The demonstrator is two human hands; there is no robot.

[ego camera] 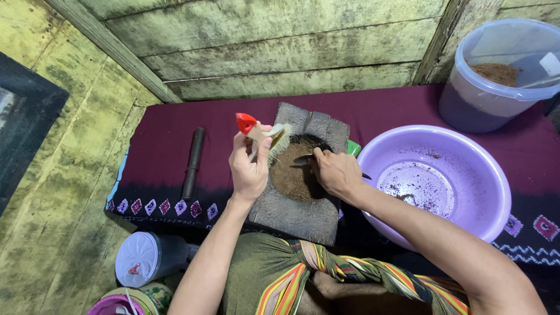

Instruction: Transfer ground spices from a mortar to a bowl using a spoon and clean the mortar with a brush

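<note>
here left hand [249, 166] grips a brush [262, 133]; right hand [335, 172] grips a spoon [304, 158] over brown powder [291, 175] in stone mortar [300, 213]

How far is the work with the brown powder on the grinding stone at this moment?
Done: brown powder lies in the lidless tub, and traces of powder speckle the purple basin. In hand: the left hand holds a small red-handled brush at the stone slab, while the right hand works a dark tool in the powder pile. Left: that pile is on the slab.
</note>
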